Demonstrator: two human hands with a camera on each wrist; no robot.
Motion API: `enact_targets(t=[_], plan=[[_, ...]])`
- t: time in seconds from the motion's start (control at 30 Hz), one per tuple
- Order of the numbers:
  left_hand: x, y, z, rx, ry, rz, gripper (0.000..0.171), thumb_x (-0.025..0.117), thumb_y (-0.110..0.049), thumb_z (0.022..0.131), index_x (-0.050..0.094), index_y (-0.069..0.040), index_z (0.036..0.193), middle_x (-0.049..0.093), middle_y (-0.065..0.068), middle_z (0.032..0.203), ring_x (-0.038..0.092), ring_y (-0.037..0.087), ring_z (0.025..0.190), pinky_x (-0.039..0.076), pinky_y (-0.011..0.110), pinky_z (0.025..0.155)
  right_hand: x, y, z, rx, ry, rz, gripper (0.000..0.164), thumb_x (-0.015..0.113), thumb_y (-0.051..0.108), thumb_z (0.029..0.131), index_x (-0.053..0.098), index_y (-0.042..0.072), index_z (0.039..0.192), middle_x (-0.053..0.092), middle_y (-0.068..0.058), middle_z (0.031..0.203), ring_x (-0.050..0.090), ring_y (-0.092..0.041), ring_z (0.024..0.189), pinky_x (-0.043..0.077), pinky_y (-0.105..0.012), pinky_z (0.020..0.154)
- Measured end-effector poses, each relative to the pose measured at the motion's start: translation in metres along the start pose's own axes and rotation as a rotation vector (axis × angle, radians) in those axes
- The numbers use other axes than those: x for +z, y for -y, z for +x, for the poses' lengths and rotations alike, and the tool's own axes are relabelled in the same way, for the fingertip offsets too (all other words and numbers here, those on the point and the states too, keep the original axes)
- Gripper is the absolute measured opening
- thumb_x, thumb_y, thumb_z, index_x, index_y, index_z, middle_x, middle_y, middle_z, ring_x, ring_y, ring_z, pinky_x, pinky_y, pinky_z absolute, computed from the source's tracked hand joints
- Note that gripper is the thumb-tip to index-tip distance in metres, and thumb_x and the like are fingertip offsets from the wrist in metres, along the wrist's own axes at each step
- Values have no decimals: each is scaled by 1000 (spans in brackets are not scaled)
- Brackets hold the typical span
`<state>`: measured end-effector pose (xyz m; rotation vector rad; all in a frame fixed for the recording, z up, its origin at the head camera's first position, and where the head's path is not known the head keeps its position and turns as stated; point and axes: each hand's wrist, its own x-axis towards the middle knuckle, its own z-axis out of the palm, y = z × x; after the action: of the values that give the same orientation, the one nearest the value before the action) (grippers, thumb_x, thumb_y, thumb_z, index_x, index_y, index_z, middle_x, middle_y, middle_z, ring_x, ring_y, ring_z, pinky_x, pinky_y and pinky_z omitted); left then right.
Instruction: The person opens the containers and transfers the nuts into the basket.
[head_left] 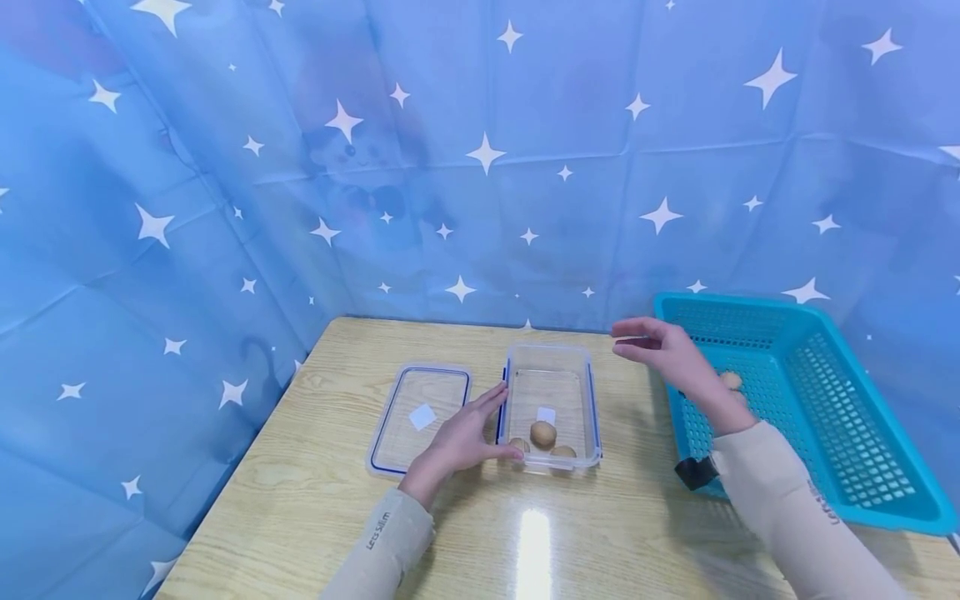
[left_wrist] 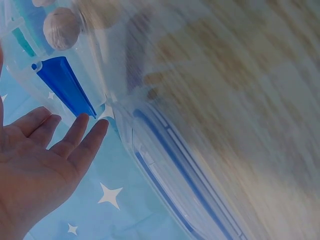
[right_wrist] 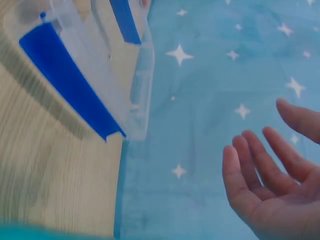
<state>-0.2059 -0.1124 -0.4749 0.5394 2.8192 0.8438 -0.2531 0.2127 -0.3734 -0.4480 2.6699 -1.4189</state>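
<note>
A clear plastic food container (head_left: pixel 549 385) with blue side latches stands on the table, three walnuts (head_left: pixel 543 434) gathered at its near end. My left hand (head_left: pixel 459 439) rests against its left side, fingers spread and nearly straight, the thumb at the near corner. In the left wrist view, those fingertips lie by the blue latch (left_wrist: pixel 67 82). Raised between the container and a turquoise basket (head_left: pixel 873 392), my right hand (head_left: pixel 667 354) holds nothing, its fingers loosely bent. More walnuts (head_left: pixel 731 381) lie in the basket, partly hidden behind the right wrist.
The container's lid (head_left: pixel 442 396), clear with a blue seal, lies flat left of the container. A blue star-patterned curtain (head_left: pixel 480 208) hangs behind the wooden table (head_left: pixel 300 517). A black object (head_left: pixel 696 472) shows under the right sleeve by the basket.
</note>
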Motion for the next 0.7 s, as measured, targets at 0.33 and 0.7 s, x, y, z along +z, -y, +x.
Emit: enact_targets(t=[0.33,0.7], plan=[[0,-1,0,6,1,19,104,77,-59,76,28,-19,159,21,-4,168,31,31,151,38,52,118,39,1,4,-33,103,91,45,60,21,101,52,-1,139,54,-27,141,56,-43,126,56,-47,100],[-1,-2,1,-9,7,-6,104,79,-57,76,28,-20,159,20,-5,168,29,30,151,36,51,119,83,-14,6,-28,202,105,47,62,24,99,54,-4,137,57,-28,136,60,-42,121,54,-51,101]])
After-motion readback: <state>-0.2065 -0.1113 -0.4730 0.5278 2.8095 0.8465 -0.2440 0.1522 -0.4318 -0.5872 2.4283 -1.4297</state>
